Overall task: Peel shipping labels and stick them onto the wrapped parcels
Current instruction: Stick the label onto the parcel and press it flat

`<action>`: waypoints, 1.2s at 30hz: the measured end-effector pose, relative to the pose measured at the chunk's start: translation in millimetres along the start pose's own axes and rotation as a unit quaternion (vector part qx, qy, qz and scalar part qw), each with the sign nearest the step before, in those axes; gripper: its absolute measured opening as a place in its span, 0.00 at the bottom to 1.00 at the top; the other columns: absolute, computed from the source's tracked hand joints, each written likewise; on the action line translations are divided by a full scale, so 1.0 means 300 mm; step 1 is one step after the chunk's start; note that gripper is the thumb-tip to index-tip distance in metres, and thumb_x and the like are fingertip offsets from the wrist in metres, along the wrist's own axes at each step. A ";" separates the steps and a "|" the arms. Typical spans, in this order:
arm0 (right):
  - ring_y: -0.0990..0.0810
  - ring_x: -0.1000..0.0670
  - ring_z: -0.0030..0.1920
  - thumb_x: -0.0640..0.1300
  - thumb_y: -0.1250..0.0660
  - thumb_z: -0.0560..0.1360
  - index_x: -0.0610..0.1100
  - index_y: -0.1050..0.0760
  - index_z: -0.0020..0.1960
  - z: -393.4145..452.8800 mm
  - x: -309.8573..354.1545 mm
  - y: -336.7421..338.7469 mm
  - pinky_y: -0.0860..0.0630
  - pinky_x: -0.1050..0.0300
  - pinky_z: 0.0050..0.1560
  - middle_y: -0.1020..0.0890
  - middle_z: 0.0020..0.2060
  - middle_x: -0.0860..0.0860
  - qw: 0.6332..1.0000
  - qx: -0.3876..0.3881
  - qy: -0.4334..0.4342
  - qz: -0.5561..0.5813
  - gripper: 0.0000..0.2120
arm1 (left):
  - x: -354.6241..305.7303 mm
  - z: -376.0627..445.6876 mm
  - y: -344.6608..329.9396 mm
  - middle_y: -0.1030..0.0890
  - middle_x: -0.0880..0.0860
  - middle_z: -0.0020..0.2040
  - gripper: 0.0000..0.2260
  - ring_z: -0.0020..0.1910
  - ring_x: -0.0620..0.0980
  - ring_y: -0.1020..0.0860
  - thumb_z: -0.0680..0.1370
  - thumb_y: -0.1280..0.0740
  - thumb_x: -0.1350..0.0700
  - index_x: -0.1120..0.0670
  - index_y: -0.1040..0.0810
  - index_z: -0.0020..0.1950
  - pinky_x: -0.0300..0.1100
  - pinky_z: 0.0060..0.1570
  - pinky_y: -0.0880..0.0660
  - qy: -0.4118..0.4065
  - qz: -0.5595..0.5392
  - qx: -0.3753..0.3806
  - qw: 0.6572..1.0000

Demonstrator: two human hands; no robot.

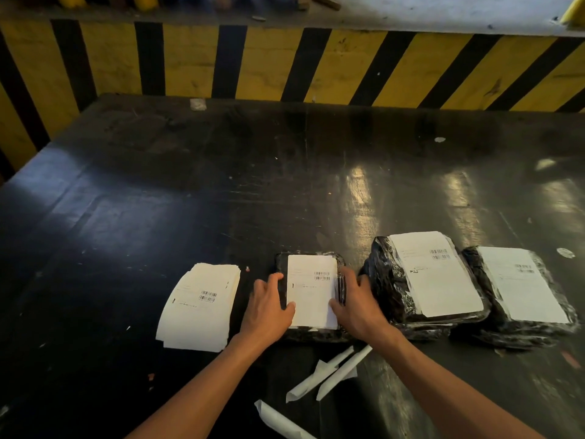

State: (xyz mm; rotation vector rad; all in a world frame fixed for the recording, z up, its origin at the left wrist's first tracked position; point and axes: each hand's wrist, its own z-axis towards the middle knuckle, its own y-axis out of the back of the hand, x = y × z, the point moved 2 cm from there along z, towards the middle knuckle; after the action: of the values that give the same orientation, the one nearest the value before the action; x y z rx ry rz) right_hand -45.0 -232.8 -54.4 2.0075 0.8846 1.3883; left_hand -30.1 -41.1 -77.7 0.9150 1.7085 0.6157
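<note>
A black wrapped parcel (311, 333) lies at the near middle of the dark table, with a white shipping label (311, 289) on its top. My left hand (267, 307) lies flat on the parcel's left side, thumb on the label's left edge. My right hand (356, 304) rests on its right side, thumb touching the label's right edge. Both hands have fingers spread and press down. A stack of unpeeled labels (199, 307) sits just left of the parcel. Two more labelled parcels lie to the right, a middle one (389, 286) and a far right one (538, 331).
Curled strips of peeled backing paper (329, 372) lie near the table's front edge, with another strip (278, 421) closer to me. A yellow and black striped wall (285, 64) runs behind the table (221, 185). Small paper scraps dot the surface.
</note>
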 end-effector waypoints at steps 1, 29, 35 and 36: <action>0.31 0.38 0.69 0.40 0.35 0.78 0.50 0.45 0.77 0.005 0.002 -0.003 0.31 0.47 0.69 0.40 0.72 0.41 1.000 -0.005 0.018 -0.014 0.32 | 0.002 -0.001 0.000 0.37 0.53 0.72 0.31 0.68 0.51 0.31 0.77 0.31 0.48 0.46 0.43 0.75 0.44 0.62 0.27 -0.027 0.031 -0.015 0.999; 0.69 0.52 0.78 0.59 0.55 0.83 0.54 0.59 0.80 -0.145 -0.137 -0.142 0.62 0.43 0.76 0.60 0.79 0.58 0.923 0.056 0.254 -0.282 0.29 | 0.013 0.139 -0.048 0.69 0.48 0.79 0.29 0.77 0.61 0.66 0.83 0.55 0.41 0.43 0.67 0.78 0.63 0.75 0.55 -0.144 0.240 0.071 0.957; 0.66 0.52 0.78 0.55 0.51 0.83 0.53 0.58 0.80 -0.150 -0.177 -0.126 0.61 0.44 0.78 0.58 0.80 0.57 0.914 0.088 0.298 -0.260 0.30 | -0.007 0.183 -0.011 0.63 0.49 0.80 0.26 0.77 0.60 0.67 0.83 0.55 0.43 0.43 0.60 0.79 0.62 0.76 0.54 -0.199 0.280 0.036 0.938; 0.66 0.53 0.79 0.54 0.50 0.83 0.53 0.57 0.80 -0.149 -0.176 -0.126 0.61 0.45 0.78 0.58 0.80 0.57 0.919 0.086 0.298 -0.243 0.30 | -0.009 0.181 -0.009 0.62 0.48 0.80 0.25 0.77 0.60 0.68 0.83 0.55 0.43 0.43 0.59 0.79 0.62 0.76 0.54 -0.218 0.288 0.038 0.932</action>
State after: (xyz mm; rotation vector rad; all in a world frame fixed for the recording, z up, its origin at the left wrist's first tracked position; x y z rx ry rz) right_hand -108.6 -246.2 -99.1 1.3191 1.6870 1.6716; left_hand 21.0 -46.7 -95.3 1.5067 1.0641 0.6635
